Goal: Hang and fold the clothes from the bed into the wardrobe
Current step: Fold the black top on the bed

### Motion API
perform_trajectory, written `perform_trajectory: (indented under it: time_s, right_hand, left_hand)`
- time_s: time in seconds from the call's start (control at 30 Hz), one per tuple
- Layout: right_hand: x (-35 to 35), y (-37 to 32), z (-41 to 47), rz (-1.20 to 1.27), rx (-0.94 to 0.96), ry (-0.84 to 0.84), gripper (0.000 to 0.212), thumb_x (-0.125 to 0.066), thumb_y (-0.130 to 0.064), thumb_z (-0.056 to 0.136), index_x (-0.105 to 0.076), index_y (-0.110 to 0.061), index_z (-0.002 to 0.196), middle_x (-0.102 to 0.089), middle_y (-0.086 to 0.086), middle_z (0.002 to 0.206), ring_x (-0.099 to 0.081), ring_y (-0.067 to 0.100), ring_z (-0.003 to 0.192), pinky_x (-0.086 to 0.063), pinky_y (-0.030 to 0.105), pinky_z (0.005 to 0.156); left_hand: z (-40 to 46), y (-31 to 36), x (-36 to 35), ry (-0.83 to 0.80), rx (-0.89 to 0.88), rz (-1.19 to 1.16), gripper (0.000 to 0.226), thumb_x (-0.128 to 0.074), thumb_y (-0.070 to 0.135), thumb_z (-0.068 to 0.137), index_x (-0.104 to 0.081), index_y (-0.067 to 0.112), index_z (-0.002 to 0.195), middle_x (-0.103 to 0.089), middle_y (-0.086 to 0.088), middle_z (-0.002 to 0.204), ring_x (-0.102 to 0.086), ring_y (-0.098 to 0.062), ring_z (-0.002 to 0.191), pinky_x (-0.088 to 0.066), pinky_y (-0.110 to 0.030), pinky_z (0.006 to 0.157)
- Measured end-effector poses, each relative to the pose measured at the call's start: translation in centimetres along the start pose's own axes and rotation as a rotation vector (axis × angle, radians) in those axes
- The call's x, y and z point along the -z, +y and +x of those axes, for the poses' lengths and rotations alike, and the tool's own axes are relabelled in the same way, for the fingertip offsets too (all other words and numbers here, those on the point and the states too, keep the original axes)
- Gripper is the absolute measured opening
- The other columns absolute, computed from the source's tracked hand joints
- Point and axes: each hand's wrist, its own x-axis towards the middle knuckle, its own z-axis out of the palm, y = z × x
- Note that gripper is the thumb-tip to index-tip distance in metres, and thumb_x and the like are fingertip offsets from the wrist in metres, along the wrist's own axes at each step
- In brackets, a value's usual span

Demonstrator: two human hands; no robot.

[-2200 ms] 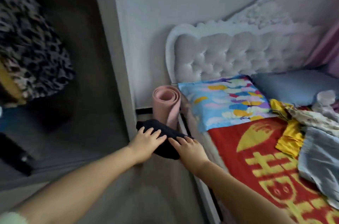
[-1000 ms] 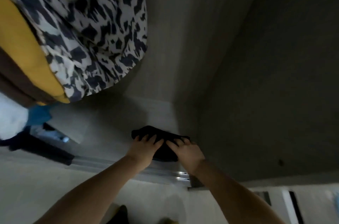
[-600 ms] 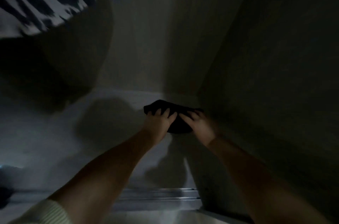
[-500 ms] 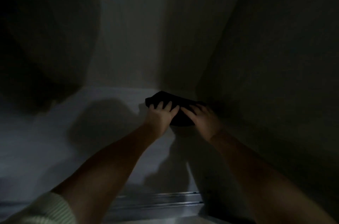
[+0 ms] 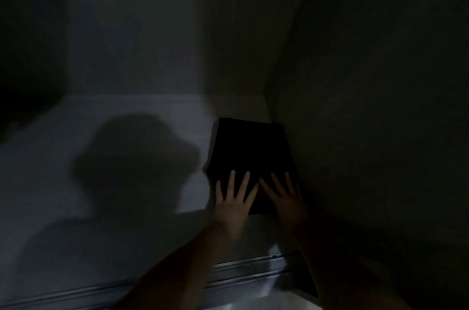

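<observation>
A folded black garment (image 5: pixel 250 147) lies flat on the pale wardrobe floor (image 5: pixel 132 210), pushed against the right side wall (image 5: pixel 368 119). My left hand (image 5: pixel 234 198) rests palm down on its near left corner with fingers spread. On the near right edge my right hand (image 5: pixel 285 195) lies flat too, fingers apart. Neither hand is closed around the cloth. The scene is very dark.
The wardrobe's back wall (image 5: pixel 162 30) rises behind the garment. A metal sliding-door track (image 5: pixel 243 269) runs along the front edge of the floor. The shadow of my head and arms falls on the floor to the left.
I carried the black garment from beside the bed into the wardrobe and set it down in the right corner. My hands now lie flat on top of it instead of gripping it.
</observation>
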Motion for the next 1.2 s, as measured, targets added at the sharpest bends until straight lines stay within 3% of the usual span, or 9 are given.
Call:
perform_trajectory:
  time_s: [0.1, 0.2, 0.33, 0.4, 0.53, 0.63, 0.8, 0.93, 1.2]
  right_hand:
    - [-1.5, 0.6, -0.2, -0.012, 0.029, -0.028, 0.087, -0.044, -0.017, 0.095, 0.028, -0.034, 0.141, 0.031, 0.004, 0.154, 0.033, 0.037, 0.134, 0.003, 0.054, 0.116]
    - [-2.1, 0.6, -0.1, -0.032, 0.027, -0.035, 0.084, -0.042, -0.035, 0.096, 0.030, -0.034, 0.139, 0.032, 0.005, 0.154, 0.036, 0.034, 0.131, 0.005, 0.055, 0.116]
    - [0.4, 0.6, 0.4, -0.087, 0.037, -0.212, 0.101, -0.061, -0.028, 0.089, 0.020, -0.033, 0.148, 0.027, 0.004, 0.156, 0.023, 0.035, 0.142, -0.002, 0.057, 0.116]
    - [3.0, 0.8, 0.5, -0.105, 0.047, -0.281, 0.095, -0.061, -0.022, 0.090, 0.010, -0.030, 0.152, 0.016, 0.003, 0.160, 0.009, 0.035, 0.147, -0.007, 0.054, 0.116]
    - [10.0, 0.6, -1.3, 0.058, 0.040, -0.222, 0.061, -0.047, -0.023, 0.098, -0.018, -0.023, 0.153, -0.026, 0.012, 0.154, -0.033, 0.032, 0.138, -0.032, 0.045, 0.110]
    - [15.8, 0.0, -4.7, 0.105, 0.036, -0.141, 0.051, -0.045, -0.025, 0.099, -0.032, -0.019, 0.147, -0.043, 0.012, 0.142, -0.047, 0.032, 0.125, -0.041, 0.042, 0.102]
    - [27.6, -1.5, -11.7, 0.172, 0.043, 0.005, 0.033, -0.042, -0.023, 0.100, -0.050, -0.008, 0.127, -0.060, 0.015, 0.122, -0.059, 0.030, 0.108, -0.047, 0.034, 0.087]
    - [37.8, -1.9, -18.2, 0.225, 0.027, 0.088, 0.032, -0.045, -0.029, 0.099, -0.057, -0.008, 0.120, -0.064, 0.015, 0.116, -0.060, 0.030, 0.106, -0.047, 0.033, 0.083]
    - [52.8, -3.4, -29.4, 0.150, -0.029, 0.202, 0.038, -0.042, -0.039, 0.096, -0.056, -0.021, 0.127, -0.063, 0.008, 0.121, -0.059, 0.028, 0.111, -0.046, 0.033, 0.083]
  left_hand:
    - [-0.7, 0.2, -1.4, 0.001, -0.038, -0.078, 0.096, -0.053, 0.030, 0.086, 0.019, 0.033, 0.147, 0.044, 0.002, 0.144, 0.039, -0.036, 0.133, 0.019, -0.059, 0.107]
    - [-0.4, -0.1, -1.7, -0.031, -0.061, -0.125, 0.090, -0.050, 0.038, 0.086, 0.014, 0.035, 0.149, 0.045, 0.003, 0.142, 0.043, -0.034, 0.130, 0.021, -0.057, 0.106]
    - [1.3, -0.6, 0.6, -0.255, -0.047, -0.164, 0.081, -0.048, 0.042, 0.091, 0.006, 0.036, 0.151, 0.034, 0.004, 0.153, 0.032, -0.032, 0.139, 0.010, -0.059, 0.111]
    - [1.6, -1.3, 3.4, -0.321, -0.057, -0.208, 0.072, -0.044, 0.045, 0.095, -0.002, 0.034, 0.152, 0.021, 0.001, 0.158, 0.018, -0.032, 0.145, -0.003, -0.057, 0.116]
    - [-0.5, -2.7, 10.2, -0.147, -0.016, -0.305, 0.065, -0.044, 0.039, 0.096, -0.015, 0.025, 0.152, -0.021, -0.012, 0.156, -0.028, -0.036, 0.138, -0.034, -0.045, 0.109]
    - [-3.4, -2.4, 16.1, -0.009, 0.021, -0.344, 0.059, -0.047, 0.034, 0.095, -0.027, 0.020, 0.149, -0.044, -0.016, 0.138, -0.048, -0.036, 0.121, -0.044, -0.041, 0.097]
    - [-9.1, -1.1, 28.3, 0.148, 0.061, -0.389, 0.049, -0.049, 0.034, 0.093, -0.042, 0.019, 0.139, -0.054, -0.013, 0.128, -0.056, -0.033, 0.110, -0.049, -0.041, 0.088]
    - [-14.4, -0.2, 38.6, 0.204, 0.050, -0.421, 0.048, -0.051, 0.034, 0.092, -0.044, 0.018, 0.137, -0.057, -0.011, 0.124, -0.058, -0.031, 0.107, -0.051, -0.042, 0.086]
    - [-24.3, 0.5, 55.3, 0.266, 0.029, -0.378, 0.048, -0.049, 0.031, 0.094, -0.041, 0.020, 0.140, -0.061, -0.010, 0.118, -0.060, -0.030, 0.104, -0.050, -0.039, 0.085]
